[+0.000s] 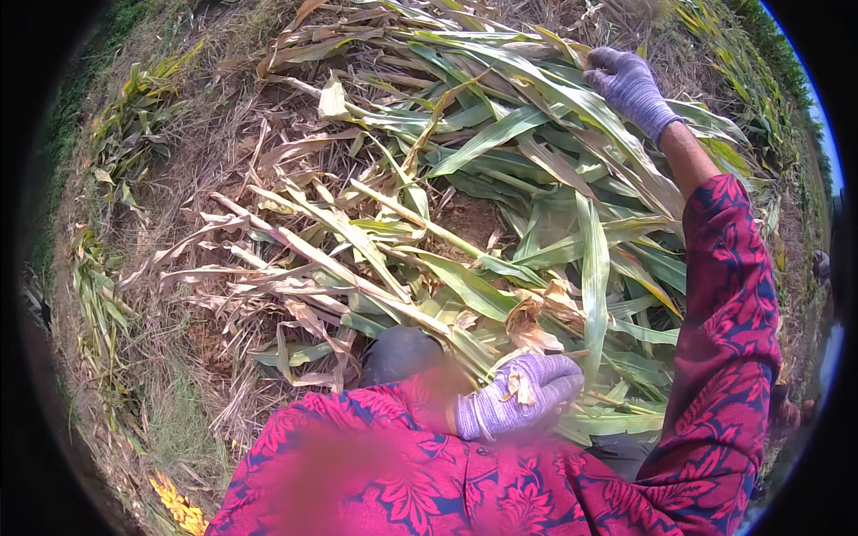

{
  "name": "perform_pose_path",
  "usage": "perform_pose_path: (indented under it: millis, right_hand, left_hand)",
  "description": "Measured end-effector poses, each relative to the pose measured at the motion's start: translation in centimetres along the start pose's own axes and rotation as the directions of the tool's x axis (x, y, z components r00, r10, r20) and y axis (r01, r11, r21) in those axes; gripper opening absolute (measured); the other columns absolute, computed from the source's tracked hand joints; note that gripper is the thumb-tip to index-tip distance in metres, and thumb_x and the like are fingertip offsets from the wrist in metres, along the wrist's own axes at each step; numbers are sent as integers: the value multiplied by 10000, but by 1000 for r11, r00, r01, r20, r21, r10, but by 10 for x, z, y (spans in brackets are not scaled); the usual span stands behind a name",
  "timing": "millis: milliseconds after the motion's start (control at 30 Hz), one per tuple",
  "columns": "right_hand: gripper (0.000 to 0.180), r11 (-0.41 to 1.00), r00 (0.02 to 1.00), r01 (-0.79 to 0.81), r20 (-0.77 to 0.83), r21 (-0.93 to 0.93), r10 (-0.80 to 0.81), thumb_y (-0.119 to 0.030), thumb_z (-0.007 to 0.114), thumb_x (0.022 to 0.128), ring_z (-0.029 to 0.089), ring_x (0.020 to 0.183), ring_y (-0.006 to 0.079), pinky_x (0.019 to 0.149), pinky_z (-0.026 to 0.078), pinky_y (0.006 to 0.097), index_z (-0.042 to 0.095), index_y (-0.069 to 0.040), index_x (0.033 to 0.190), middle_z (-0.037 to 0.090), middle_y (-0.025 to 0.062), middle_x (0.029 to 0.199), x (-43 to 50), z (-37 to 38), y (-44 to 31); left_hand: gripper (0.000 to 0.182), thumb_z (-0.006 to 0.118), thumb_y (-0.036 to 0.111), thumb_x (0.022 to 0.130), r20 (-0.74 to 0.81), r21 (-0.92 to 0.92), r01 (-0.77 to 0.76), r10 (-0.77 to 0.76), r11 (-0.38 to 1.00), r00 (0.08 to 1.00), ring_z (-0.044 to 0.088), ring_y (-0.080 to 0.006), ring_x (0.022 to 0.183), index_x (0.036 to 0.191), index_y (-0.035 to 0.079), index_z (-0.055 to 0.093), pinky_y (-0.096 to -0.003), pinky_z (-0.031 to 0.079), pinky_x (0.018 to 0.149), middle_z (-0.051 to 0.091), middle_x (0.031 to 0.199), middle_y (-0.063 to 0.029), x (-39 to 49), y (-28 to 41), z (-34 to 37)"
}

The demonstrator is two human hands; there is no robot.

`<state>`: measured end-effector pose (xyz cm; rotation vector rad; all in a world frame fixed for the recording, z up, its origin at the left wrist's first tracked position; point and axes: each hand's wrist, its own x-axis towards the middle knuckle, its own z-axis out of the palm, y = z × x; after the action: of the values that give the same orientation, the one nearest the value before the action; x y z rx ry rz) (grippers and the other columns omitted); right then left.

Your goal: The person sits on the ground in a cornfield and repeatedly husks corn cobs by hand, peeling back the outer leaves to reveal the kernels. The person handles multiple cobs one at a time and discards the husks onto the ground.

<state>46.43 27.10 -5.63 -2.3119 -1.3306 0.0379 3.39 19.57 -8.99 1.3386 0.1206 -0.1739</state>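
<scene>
Cut corn stalks (322,258) with green and dried leaves lie heaped on the ground before me. My right hand (627,87), in a pale purple knit glove, reaches to the far right side of the heap. Its fingers close around the tip of a partly dried corn leaf (566,45). Close to my body, my left hand (519,395) wears a matching glove and has curled fingers. A scrap of dry husk (519,387) lies across that glove, and a papery brown husk (529,325) rises just beyond it. Whatever is inside the left palm is hidden.
A dark rounded shape, perhaps my knee or shoe (401,352), presses against the stalks left of my left hand. Yellow corn ears (177,502) lie at lower left. More cut stalks (137,114) rest on straw-covered soil (181,201) at left. Standing greenery (771,60) borders the right.
</scene>
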Motion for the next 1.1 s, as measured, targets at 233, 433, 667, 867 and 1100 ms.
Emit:
perform_pose_path:
  millis: [233,433,667,867,1100]
  right_hand:
    - [238,977,855,-210,482,-21,195,-232,671,876,701,922,431,848,547,488,754,-44,997,719,241,924,-144,218,43]
    - [434,910,874,-128,388,-394,291,-193,691,873,660,1150,383,998,527,494,638,-35,1274,686,207,1201,-137,309,85]
    - [324,897,747,-180,537,-404,392,-323,632,926,714,1047,367,887,556,509,684,-100,1156,743,178,1098,-139,299,101]
    - [180,876,889,-61,373,-478,265,-194,624,909,741,952,312,806,577,479,703,-112,1049,749,135,994,-200,224,66]
    - [272,832,989,74,148,-551,10,-212,645,858,679,907,317,794,551,451,670,-72,1090,686,124,968,-346,65,5]
  left_hand:
    - [214,574,119,1044,62,-41,71,-68,997,996,734,-235,918,1193,-5,664,-326,582,834,726,1026,-109,-11,5,-33]
    - [344,479,264,1127,1,-113,413,-415,904,910,688,-144,935,1107,-1,698,-305,555,894,724,982,-55,-2,-3,-57]
    - [373,466,287,1133,42,-294,491,-502,820,864,676,-139,948,1128,-12,689,-304,546,901,725,1000,-57,10,4,-72]
    - [319,499,232,1110,-43,-232,433,-453,871,890,689,-161,922,1061,-4,709,-320,544,876,730,949,-71,16,22,-61]
    - [228,602,183,1065,-398,334,142,3,932,917,687,-146,912,1078,-20,704,-307,550,839,731,955,-63,2,16,-26]
